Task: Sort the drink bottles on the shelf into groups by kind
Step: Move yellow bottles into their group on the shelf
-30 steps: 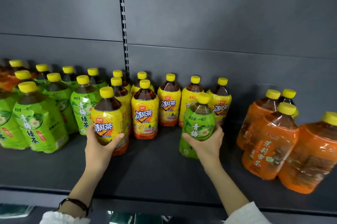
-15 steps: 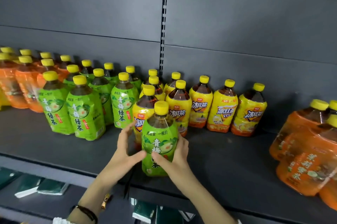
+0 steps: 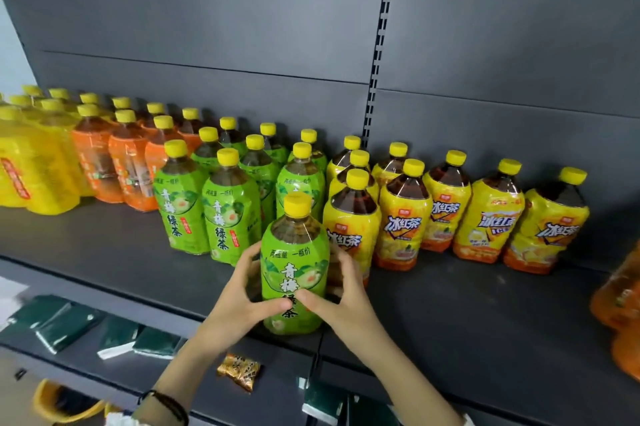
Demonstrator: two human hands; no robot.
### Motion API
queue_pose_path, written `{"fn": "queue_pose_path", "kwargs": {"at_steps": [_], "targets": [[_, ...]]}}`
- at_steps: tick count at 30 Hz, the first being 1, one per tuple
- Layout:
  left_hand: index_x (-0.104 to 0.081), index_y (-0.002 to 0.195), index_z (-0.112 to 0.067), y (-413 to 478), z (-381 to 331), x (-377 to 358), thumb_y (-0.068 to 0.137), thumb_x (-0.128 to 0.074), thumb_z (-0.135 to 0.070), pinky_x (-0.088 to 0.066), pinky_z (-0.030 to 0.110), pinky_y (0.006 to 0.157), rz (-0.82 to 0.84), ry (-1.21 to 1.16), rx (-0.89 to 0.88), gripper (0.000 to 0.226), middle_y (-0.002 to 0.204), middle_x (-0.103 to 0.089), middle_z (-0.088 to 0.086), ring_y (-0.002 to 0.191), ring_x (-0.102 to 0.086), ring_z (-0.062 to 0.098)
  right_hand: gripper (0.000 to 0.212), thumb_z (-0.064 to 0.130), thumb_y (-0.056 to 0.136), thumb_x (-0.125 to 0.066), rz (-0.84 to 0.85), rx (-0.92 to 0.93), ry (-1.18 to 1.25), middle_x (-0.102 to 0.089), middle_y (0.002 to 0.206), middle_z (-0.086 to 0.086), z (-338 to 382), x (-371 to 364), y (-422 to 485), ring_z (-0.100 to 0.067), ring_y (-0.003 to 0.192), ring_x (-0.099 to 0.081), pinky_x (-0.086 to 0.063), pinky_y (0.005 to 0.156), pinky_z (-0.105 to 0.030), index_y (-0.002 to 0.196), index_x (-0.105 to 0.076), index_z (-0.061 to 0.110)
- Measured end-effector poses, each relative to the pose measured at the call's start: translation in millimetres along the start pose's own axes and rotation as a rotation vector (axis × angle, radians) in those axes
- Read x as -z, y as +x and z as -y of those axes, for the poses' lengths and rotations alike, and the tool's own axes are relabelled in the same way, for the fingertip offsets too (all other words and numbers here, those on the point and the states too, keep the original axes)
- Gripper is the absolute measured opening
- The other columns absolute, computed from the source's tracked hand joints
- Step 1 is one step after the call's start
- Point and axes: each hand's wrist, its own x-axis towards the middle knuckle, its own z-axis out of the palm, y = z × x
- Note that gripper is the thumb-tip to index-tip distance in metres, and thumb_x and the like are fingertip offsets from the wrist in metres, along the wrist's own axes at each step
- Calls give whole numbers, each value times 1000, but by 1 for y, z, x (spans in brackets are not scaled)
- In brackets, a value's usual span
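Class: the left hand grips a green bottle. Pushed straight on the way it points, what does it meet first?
Likely the front-row green bottle just behind the left hand, though depth is unclear.

Back panel: dark grey sheet metal with a horizontal seam across it.
Slotted upright: a strip of small slots running down the panel, right of centre.
Green packets: dark and flat, side by side on the lower tier (more lie further right, partly hidden).
Wrapper: gold-brown, crinkled, near the packets.
Yellow rim: curved, bottom left, blurred.
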Motion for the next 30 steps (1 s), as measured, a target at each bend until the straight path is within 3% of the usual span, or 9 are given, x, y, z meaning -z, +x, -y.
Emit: {"fn": "queue_pose_path", "kwargs": {"at_steps": [3, 6, 9, 11, 15, 18, 21, 26, 30], "targets": [[-33, 130, -54, 0, 4, 1, 52, -89, -47, -45, 35, 102, -20, 20, -4, 97, 134, -52, -10, 127, -49, 9, 70, 51, 59, -77, -170, 55, -3, -49, 125, 16, 1, 0, 4, 0, 117, -49, -46, 96, -27, 120, -43, 49], [-31, 124, -65, -1, 9, -2, 47, -92, -42, -45, 27, 99, -65, 74, -23, 101, 134, -48, -15, 125, -49, 2, 66, 51, 53, -80, -402, 128, -27, -44, 116, 16, -1, 0, 6, -4, 107, -50, -45, 87, -17, 108, -46, 43], [-31, 116, -71, 0, 12, -4, 50, -93, -28, -46, 22, 93, -134, 81, -34, 100, 130, -48, -18, 118, -51, -5, 67, 55, 53, -76, -530, 114, 4, -33, 121, 14, -6, 2, 10, -11, 114, -43, -39, 87, -5, 110, -43, 44], [-33, 112, -72, 4, 14, -4, 52, -90, -24, -45, 20, 92, -189, 82, -33, 96, 128, -49, -19, 115, -52, -5, 73, 57, 55, -74, -594, 86, -18, -29, 126, 12, -10, 8, 18, -16, 122, -38, -37, 96, -11, 116, -37, 45], [-37, 125, -59, 12, 16, -3, 54, -84, -36, -38, 23, 102, -347, 246, -87, 89, 132, -47, -12, 121, -47, 2, 76, 59, 58, -75, -521, 33, -39, -38, 134, 8, -19, 18, 36, -16, 130, -39, -41, 107, -45, 116, -26, 67], [-49, 136, -27, 21, 19, 0, 56, -77, -49, -37, 37, 99, -524, 552, -156, 87, 132, -39, 10, 123, -39, 28, 74, 59, 59, -76, -478, 8, 2, -43, 136, 8, -25, 21, 38, -10, 127, -44, -45, 104, -45, 112, -26, 73], [-55, 132, -28, 30, 18, 5, 55, -63, -77, -40, 55, 90, -595, 800, -86, 91, 133, -39, 21, 118, -39, 44, 73, 58, 62, -75, -463, 22, 29, -44, 135, 11, -27, 21, 37, -3, 125, -45, -47, 103, -41, 116, -29, 68], [-44, 137, -21, 52, 20, 11, 47, -47, -87, -39, 61, 86, -577, 891, -29, 111, 132, -37, 31, 116, -39, 48, 72, 57, 63, -73, -448, 4, 9, -40, 138, 12, -29, 22, 35, -5, 128, -41, -43, 106, -39, 115, -25, 71], [-64, 116, -18, 48, 29, 5, 58, -48, -80, -33, 57, 93, -583, 893, -101, 87, 136, -37, 28, 121, -36, 46, 74, 56, 66, -74, -448, 7, 22, -38, 138, 16, -32, 20, 34, -2, 128, -40, -43, 107, -40, 122, -26, 67]]}}
